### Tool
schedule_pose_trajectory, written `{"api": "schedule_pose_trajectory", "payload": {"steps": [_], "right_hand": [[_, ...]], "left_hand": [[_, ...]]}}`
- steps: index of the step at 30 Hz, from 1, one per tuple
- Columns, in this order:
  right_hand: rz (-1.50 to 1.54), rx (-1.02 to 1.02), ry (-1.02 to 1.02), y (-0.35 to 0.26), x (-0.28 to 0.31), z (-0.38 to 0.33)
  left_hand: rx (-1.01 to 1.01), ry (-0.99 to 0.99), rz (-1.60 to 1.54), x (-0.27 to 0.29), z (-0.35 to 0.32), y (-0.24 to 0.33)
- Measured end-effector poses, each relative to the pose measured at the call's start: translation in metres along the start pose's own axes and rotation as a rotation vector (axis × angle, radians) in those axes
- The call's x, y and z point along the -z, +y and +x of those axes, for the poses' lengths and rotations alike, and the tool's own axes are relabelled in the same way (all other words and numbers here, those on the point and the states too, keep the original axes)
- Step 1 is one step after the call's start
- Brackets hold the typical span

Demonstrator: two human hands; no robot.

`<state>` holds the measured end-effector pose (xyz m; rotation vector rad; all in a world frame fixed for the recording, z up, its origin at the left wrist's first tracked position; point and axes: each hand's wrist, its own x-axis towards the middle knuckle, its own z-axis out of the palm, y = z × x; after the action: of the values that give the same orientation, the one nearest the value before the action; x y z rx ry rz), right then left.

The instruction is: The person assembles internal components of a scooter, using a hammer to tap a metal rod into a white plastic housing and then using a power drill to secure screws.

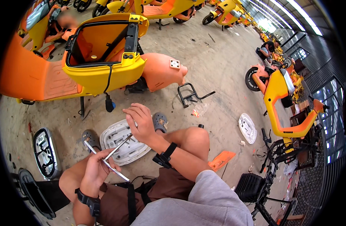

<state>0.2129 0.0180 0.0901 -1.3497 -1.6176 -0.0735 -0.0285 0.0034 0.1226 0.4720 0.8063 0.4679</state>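
Note:
My left hand is closed round a silver T-handle wrench, whose crossbar passes through my fingers. The wrench's shaft slants up over a white oval plastic panel with ribs and recesses, lying on the floor between my feet. Close to the shaft's tip is my right hand, held above the panel's far edge. Its fingers point left, slightly bent and apart from the thumb, with nothing visible in them. Whether the tip touches the panel or my right hand cannot be made out.
A yellow and orange scooter body with an open compartment stands ahead. A black-rimmed oval panel lies left, another white panel right. A bent black metal bracket rests beyond my knee. Two other people are farther off among scooters.

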Motion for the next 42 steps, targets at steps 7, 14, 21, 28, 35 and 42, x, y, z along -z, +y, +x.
{"api": "schedule_pose_trajectory", "payload": {"steps": [7, 14, 21, 28, 35, 42], "right_hand": [[0.001, 0.018, 0.046, -0.004, 0.005, 0.012], [-0.063, -0.033, 0.067, 0.006, 0.007, 0.008], [-0.088, -0.036, 0.040, 0.000, 0.004, 0.012], [-0.073, -0.073, -0.034, 0.000, 0.002, 0.004], [0.228, -0.408, 0.148, 0.010, 0.023, 0.004], [0.675, -1.147, 0.460, 0.050, 0.043, -0.007]], "left_hand": [[-0.033, 0.212, -0.064, 0.009, 0.007, -0.007], [0.041, -0.220, -0.051, 0.001, -0.005, -0.003], [0.007, 0.157, -0.082, 0.011, 0.005, -0.004], [0.076, -0.170, 0.001, 0.009, -0.004, 0.005], [0.039, -0.028, 0.097, -0.008, 0.008, -0.007], [0.002, -0.025, -0.014, -0.017, 0.033, -0.013]]}}
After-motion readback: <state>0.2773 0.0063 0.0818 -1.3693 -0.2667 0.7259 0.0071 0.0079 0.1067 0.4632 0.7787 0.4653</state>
